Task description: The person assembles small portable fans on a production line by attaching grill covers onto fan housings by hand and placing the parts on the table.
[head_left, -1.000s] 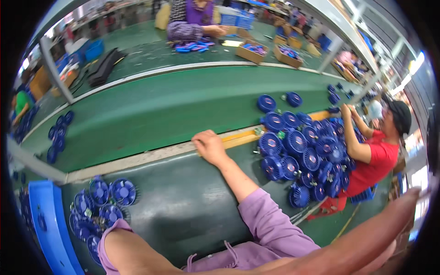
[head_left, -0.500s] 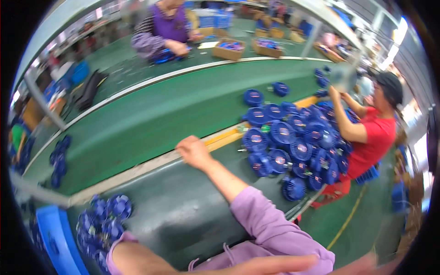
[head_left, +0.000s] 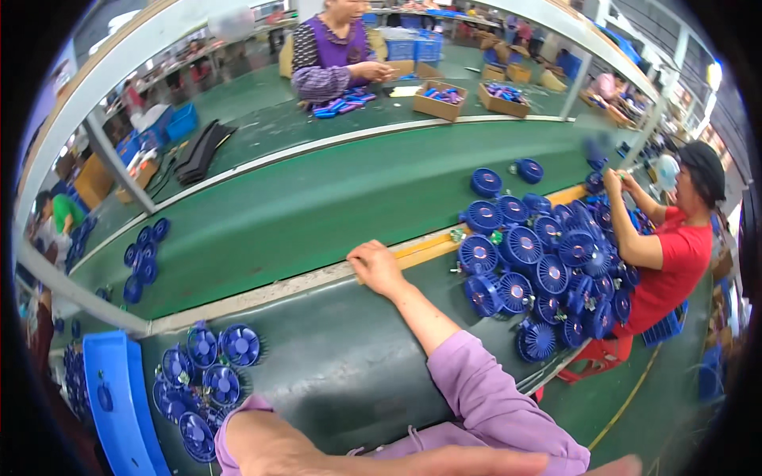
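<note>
My right hand [head_left: 376,268] rests on the pale ledge [head_left: 305,287] between the near dark work surface and the green belt. Its fingers are loosely bent and I see nothing in them. Close to the camera, my left hand [head_left: 444,462] reaches across the lower edge with fingers stretched out; part of it is cut off. To the right of my right hand lies a large heap of blue round fan heads [head_left: 552,274], some with small green circuit boards and wires. A smaller cluster of blue fan heads [head_left: 222,384] lies at the near left.
A blue bin [head_left: 119,397] stands at the left end. The green belt [head_left: 317,198] runs across, carrying blue fan parts [head_left: 145,254] at left. A person in red [head_left: 675,246] works at the right; another in purple [head_left: 337,51] sits opposite, beside cardboard boxes [head_left: 438,101].
The view has shifted, so the scene sits further right and lower, and it is sharper. My right hand stays on the ledge. The person opposite has lifted their hands off the blue pieces.
</note>
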The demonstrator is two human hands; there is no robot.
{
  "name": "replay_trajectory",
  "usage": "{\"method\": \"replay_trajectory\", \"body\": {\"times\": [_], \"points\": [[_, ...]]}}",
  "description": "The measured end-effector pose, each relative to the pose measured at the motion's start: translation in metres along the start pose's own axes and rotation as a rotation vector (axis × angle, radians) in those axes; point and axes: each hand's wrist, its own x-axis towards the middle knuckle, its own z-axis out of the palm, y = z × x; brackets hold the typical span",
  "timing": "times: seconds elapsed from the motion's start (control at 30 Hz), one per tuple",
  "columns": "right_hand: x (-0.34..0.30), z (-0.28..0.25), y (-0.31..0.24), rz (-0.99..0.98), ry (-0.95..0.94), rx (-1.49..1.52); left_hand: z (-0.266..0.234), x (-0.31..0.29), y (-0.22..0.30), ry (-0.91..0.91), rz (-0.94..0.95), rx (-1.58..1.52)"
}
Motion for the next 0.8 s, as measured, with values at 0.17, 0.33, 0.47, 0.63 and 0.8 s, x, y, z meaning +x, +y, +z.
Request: {"method": "replay_trajectory", "body": {"times": [0.17,0.33,0.47,0.63,0.8], "points": [[0.002,-0.003,-0.004,0.006,0.008,0.017,0.037,0.064,-0.012,-0.017,0.072,-0.162],[0.003,0.007,-0.004,0.011,-0.032,0.012,0.011,0.095,0.032,-0.748,-0.004,0.603],[0.002,0.015,-0.004,0.057,-0.068,-0.031,-0.11,0.161,0.096,-1.447,-0.361,0.818],[-0.004,0.001,0.015,0.046,-0.052,-0.071,-0.129,0.19,0.063,-0.639,-0.17,0.982],[-0.001,0.005,-0.005,0.058,-0.102,0.012,-0.173,0.193,0.078,-0.696,-0.044,1.301]]}}
